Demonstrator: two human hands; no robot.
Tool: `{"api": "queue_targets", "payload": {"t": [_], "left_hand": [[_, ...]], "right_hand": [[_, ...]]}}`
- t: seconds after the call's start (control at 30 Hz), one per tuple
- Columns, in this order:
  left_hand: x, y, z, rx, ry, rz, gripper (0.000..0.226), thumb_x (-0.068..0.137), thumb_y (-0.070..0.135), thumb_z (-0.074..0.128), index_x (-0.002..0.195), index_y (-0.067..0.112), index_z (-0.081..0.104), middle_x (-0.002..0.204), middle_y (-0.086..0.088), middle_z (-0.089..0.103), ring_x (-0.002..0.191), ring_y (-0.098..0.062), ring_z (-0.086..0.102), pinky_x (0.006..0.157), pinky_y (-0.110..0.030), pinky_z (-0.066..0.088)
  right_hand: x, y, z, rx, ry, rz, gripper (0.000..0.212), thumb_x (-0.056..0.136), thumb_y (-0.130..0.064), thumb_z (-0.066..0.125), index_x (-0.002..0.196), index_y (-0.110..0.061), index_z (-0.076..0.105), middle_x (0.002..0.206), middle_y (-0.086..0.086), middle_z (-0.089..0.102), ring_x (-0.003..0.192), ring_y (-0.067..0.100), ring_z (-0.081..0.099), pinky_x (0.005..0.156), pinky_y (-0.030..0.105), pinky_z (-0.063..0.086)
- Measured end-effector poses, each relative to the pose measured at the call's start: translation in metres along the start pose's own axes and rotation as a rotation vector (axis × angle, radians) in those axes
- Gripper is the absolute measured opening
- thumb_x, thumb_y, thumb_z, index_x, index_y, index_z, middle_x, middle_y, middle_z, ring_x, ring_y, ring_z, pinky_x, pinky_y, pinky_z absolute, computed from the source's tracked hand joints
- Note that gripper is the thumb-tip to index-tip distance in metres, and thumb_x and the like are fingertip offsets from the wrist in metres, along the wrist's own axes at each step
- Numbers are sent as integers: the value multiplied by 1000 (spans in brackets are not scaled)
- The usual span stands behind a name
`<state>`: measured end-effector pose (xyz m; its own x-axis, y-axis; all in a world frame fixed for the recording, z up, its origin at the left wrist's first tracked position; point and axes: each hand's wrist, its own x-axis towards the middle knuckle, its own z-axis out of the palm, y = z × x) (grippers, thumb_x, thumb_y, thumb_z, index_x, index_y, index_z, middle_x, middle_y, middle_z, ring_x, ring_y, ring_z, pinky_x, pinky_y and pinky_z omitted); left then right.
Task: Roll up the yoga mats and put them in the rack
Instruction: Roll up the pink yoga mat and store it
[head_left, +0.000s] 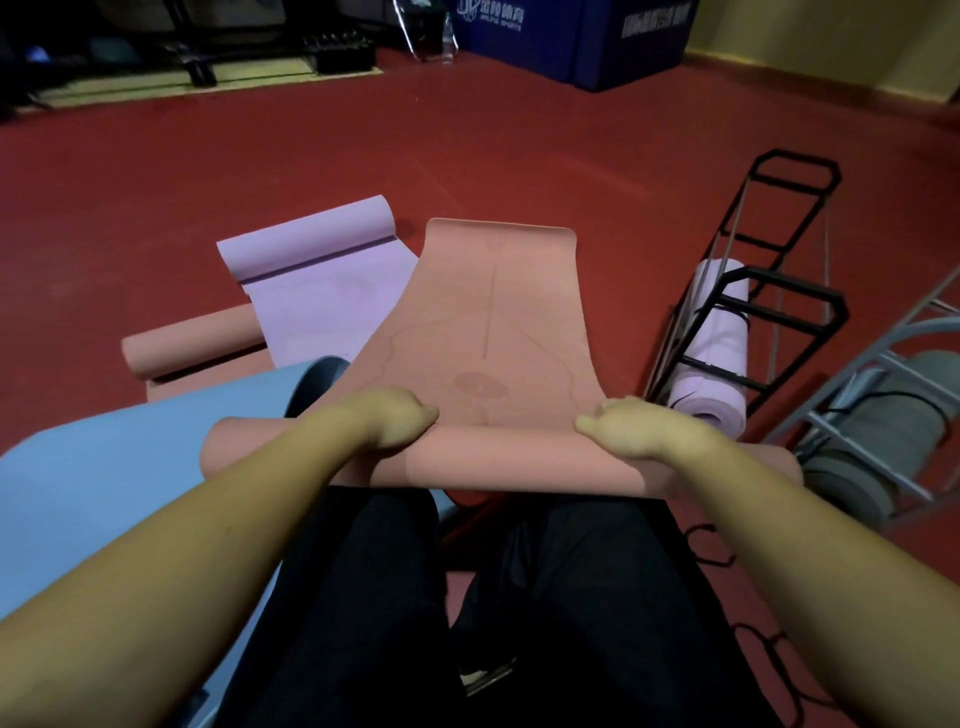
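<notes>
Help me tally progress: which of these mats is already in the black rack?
The rolled lilac mat, standing in the black rack on the right. The other lilac mat lies on the floor.

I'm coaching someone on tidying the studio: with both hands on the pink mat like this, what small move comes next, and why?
Probably roll it another turn forward. The left hand and right hand grip the started roll of the pink mat, but most of it lies flat ahead, so it seems too early for the black rack.
</notes>
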<state>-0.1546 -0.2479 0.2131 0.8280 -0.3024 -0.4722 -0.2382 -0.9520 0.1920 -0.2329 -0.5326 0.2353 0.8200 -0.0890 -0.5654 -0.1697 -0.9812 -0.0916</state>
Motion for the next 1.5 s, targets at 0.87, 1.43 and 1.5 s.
{"api": "queue_targets", "payload": {"t": [0.87, 1.43, 1.5], "left_hand": [[21, 3, 8, 61, 340, -63, 47, 102, 36, 28, 80, 10, 61, 83, -6, 60, 76, -26, 53, 62, -33, 38], [-9, 3, 19, 69, 509, -17, 61, 103, 47, 25, 73, 13, 65, 76, -4, 60, 77, -26, 57, 66, -33, 38], [-9, 8, 8, 98, 441, -7, 61, 103, 49, 22, 71, 14, 60, 84, -8, 64, 85, -28, 59, 72, -34, 43]], "right_hand": [[16, -6, 33, -148, 527, -19, 72, 93, -70, 23, 94, -17, 71, 99, 7, 70, 98, 28, 64, 67, 32, 36], [22, -10, -9, -13, 138, 8, 78, 96, -66, 19, 136, -11, 56, 144, 18, 50, 127, 33, 50, 101, 38, 41], [16, -7, -17, 19, 72, 9, 76, 97, -65, 22, 144, -11, 48, 153, 17, 39, 137, 31, 41, 109, 37, 34]]}}
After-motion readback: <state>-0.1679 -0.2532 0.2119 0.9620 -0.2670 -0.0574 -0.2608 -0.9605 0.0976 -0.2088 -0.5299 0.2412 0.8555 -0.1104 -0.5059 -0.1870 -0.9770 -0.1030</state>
